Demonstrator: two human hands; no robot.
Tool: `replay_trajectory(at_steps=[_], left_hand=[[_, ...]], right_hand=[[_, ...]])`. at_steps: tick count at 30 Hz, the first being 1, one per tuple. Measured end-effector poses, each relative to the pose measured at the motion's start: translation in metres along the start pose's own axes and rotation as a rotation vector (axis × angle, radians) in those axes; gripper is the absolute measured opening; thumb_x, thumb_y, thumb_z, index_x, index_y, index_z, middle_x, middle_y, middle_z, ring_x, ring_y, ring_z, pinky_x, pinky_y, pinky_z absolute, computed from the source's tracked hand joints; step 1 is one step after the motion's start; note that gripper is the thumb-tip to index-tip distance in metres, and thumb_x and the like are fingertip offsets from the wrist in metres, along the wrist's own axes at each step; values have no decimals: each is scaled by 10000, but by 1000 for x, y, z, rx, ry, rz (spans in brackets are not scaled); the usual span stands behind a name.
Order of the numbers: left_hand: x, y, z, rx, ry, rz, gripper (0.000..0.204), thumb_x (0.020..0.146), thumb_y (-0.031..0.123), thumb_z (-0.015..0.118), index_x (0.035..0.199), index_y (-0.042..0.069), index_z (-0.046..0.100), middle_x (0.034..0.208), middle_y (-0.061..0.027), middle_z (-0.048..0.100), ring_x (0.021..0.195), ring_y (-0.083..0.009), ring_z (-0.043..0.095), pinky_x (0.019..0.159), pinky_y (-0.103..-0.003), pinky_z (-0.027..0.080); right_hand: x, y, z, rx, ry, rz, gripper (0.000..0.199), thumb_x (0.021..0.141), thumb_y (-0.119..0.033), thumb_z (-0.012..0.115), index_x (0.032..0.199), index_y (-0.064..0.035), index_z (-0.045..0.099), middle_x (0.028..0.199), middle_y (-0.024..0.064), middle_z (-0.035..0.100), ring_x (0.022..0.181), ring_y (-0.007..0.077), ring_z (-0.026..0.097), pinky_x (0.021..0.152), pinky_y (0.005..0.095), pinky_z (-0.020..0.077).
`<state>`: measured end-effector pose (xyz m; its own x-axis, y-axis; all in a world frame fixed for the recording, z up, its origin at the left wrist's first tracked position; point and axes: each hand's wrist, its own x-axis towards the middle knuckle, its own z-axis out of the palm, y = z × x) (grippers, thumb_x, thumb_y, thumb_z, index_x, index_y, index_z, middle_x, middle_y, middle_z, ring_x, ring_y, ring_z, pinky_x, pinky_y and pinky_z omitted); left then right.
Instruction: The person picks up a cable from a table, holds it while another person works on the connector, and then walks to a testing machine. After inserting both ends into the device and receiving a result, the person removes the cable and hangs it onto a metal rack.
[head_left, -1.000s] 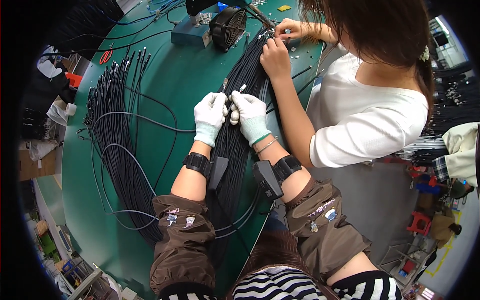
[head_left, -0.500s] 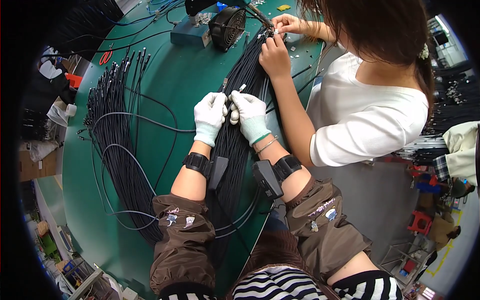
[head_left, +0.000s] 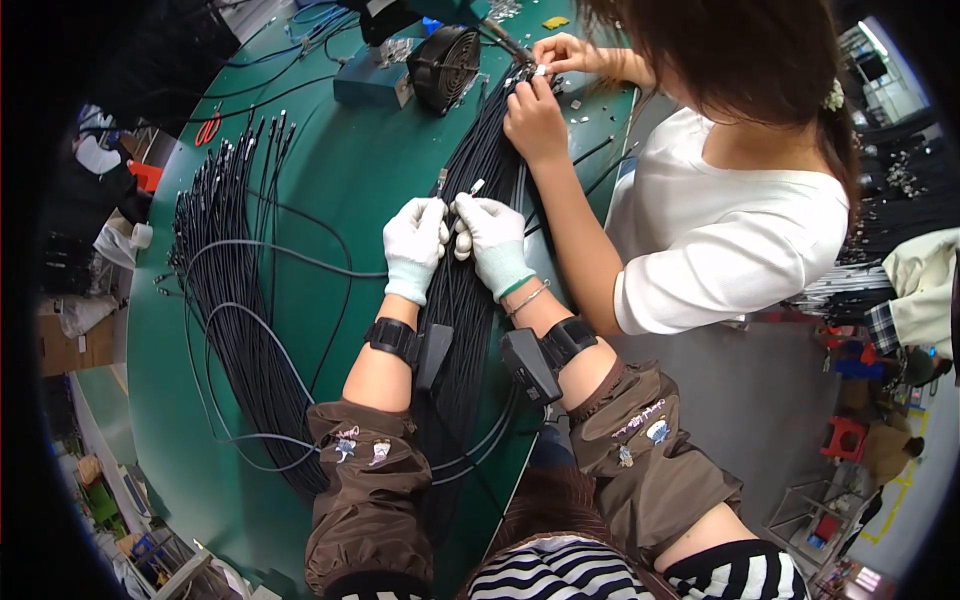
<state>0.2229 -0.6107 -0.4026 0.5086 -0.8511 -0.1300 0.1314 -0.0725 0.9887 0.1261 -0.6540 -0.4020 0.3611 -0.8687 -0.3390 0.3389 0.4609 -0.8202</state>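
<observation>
My left hand (head_left: pixel 414 240), in a white glove, pinches a black cable just below its silver metal connector (head_left: pixel 441 178). Close beside it, my right hand (head_left: pixel 493 238), gloved too, has thumb and fingers closed on a small pale connector piece (head_left: pixel 477 187) that sticks up above the fingertips. Whether a cable hangs from that piece is hidden by the glove. Both hands are over a long bundle of black cables (head_left: pixel 485 135) that runs along the green table (head_left: pixel 330 170) and under my wrists.
A second cable bundle (head_left: pixel 235 310) lies at left, with grey cables looping from it. Red-handled scissors (head_left: pixel 207 130), a blue box (head_left: pixel 370 80) and a black fan (head_left: pixel 444 68) are farther back. At right, a co-worker's hands (head_left: pixel 535 118) handle cable ends near the table's edge.
The whole view has shifted slightly. My hands stay close together with the same hold on the two connectors. The co-worker's hands remain at the far cable ends.
</observation>
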Motion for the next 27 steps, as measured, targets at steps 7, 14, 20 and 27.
replay_trajectory(at_steps=[7,14,20,27], left_hand=[[1,-3,0,-42,24,-22,171,881,170,523,769,43,552,549,21,504,388,-22,385,361,-168,296],[0,-2,0,-19,17,2,172,882,169,520,768,45,551,543,20,502,384,-23,385,359,-167,296],[-1,0,1,-8,12,20,172,878,164,527,781,25,558,540,20,502,399,-20,389,364,-165,299],[-2,1,2,-9,17,18,175,881,159,520,783,18,556,545,11,506,397,-23,393,368,-166,306]], right_hand=[[-2,-4,1,42,-2,24,217,836,-191,587,737,3,586,558,23,515,375,86,456,339,214,362],[-4,-6,1,24,-2,42,215,852,-215,576,777,-13,575,572,11,510,385,70,445,351,199,351],[-4,-6,0,39,4,36,226,835,-203,588,725,-6,568,566,19,509,381,82,459,344,211,361],[-3,-5,0,57,-5,12,236,830,-189,589,683,-7,556,552,19,505,373,82,462,337,213,364]])
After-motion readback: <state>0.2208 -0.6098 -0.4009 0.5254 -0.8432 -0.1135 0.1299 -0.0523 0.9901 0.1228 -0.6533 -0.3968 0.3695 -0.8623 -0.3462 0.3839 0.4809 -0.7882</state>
